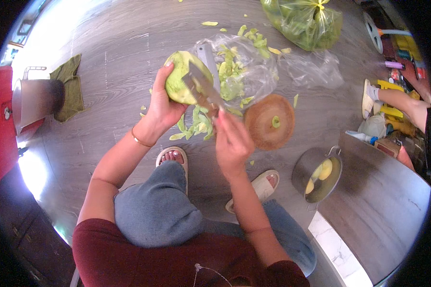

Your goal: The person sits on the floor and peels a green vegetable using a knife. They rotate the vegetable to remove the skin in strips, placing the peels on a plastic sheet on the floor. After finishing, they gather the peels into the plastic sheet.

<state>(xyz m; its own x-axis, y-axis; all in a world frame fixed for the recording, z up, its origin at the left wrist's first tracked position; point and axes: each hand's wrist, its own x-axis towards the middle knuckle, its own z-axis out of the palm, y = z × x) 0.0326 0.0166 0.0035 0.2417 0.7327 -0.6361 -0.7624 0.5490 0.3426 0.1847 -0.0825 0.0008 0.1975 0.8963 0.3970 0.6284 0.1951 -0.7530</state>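
My left hand (pixel 164 97) cups a large, round green fruit (pixel 177 80) from below and from its left side. Most of its green skin shows, with a paler patch at the top. In my right hand (pixel 233 141) is a knife-like peeling tool (pixel 203 86), blurred, its blade lying across the fruit's right side in the picture. Whether the edge touches the skin cannot be told. Behind the fruit, a broad grey knife blade (pixel 209 62) rests on a clear plastic bag (pixel 267 80). Green peelings (pixel 231 73) are heaped on the bag, and more peel strips (pixel 197 125) lie on the floor below my hands.
A round wooden board (pixel 262 125) bears a small green piece. To the right, a metal pot (pixel 300 175) holds several pale yellow pieces in liquid beside a low table (pixel 384 183). A tied bag of green fruit (pixel 309 28) stands ahead. Another person's leg (pixel 402 100) is at far right.
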